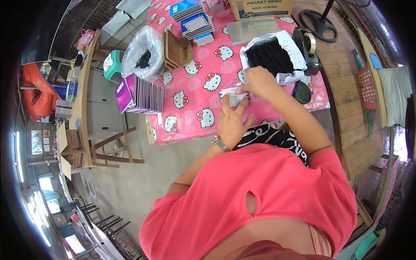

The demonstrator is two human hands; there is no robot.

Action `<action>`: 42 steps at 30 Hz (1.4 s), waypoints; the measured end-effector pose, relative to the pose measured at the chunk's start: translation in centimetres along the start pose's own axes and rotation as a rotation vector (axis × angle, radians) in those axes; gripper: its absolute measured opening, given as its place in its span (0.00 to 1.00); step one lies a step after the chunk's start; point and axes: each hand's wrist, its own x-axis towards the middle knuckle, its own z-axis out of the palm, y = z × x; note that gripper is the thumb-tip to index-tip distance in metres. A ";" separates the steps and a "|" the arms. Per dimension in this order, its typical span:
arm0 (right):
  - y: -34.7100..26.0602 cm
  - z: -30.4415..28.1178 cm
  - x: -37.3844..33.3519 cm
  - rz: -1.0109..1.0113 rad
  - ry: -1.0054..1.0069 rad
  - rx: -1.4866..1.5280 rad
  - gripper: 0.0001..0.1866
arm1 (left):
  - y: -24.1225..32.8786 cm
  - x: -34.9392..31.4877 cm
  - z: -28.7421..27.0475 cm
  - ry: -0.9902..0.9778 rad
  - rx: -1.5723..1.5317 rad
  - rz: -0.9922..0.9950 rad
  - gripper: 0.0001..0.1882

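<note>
A small, flat, white-and-dark packet (234,97) with a clear plastic sheen lies near the front edge of the pink patterned table cover (190,123). My left hand (233,125) reaches it from the near side, fingers spread, with fingertips pressing on its near edge. A metal watch circles that wrist. My right hand (259,82) curls over the packet's upper right corner, fingers pinched together there; what exactly lies between them is partly hidden. Just beyond the right hand, a heap of black spiral binding coils (271,56) rests on white wrapping (299,56).
Purple spiral notebooks (141,95) stand stacked at the left edge, beside a clear plastic bag (130,60) and a wooden holder (175,51). Blue notebooks (197,26) and a carton (262,9) sit farther back. A tape dispenser (307,47) and a dark rounded object (302,92) are at right.
</note>
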 end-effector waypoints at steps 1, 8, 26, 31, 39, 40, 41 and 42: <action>0.5 -0.2 -0.1 0.023 0.020 0.012 0.23 | -0.3 0.2 -0.4 -0.036 0.011 0.006 0.26; 5.1 6.2 2.4 -0.234 0.016 0.929 0.18 | -3.7 4.2 -5.0 -0.155 0.263 0.509 0.17; -1.1 5.5 -4.3 -0.427 0.386 0.430 0.33 | -10.3 4.7 -1.4 -0.235 -0.675 0.055 0.16; -1.7 4.9 -3.3 -0.291 0.329 0.404 0.28 | -10.3 5.5 -0.5 -0.229 -0.743 -0.051 0.11; 3.4 1.6 -1.3 -0.071 0.432 0.429 0.20 | -9.1 7.3 -2.2 -0.260 -0.387 -0.017 0.07; 4.5 -0.7 -1.6 0.040 0.497 0.646 0.17 | -9.4 7.3 -2.2 -0.304 -0.437 -0.104 0.07; 13.8 0.3 -0.2 -0.267 0.877 -0.197 0.15 | -8.5 8.2 -2.1 -0.360 -0.485 -0.159 0.07; 14.9 -1.4 -1.6 0.312 0.989 0.349 0.14 | -8.9 8.0 -2.2 -0.355 -0.432 -0.126 0.07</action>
